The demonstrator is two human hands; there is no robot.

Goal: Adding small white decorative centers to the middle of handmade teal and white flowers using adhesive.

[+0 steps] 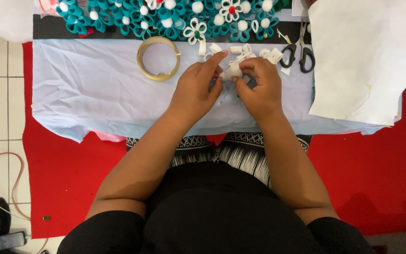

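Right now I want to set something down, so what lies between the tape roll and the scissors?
In the head view, between the tape roll and the scissors lie loose white paper loops and both hands, left hand, right hand, pinching a white piece.

Two hands (198,91), one scissors (298,52), one tape roll (158,58)

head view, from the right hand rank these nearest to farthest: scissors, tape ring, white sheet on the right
From the right hand:
1. Scissors, just up and to its right.
2. White sheet, farther right, past the scissors.
3. Tape ring, off to the left, beyond the left hand.
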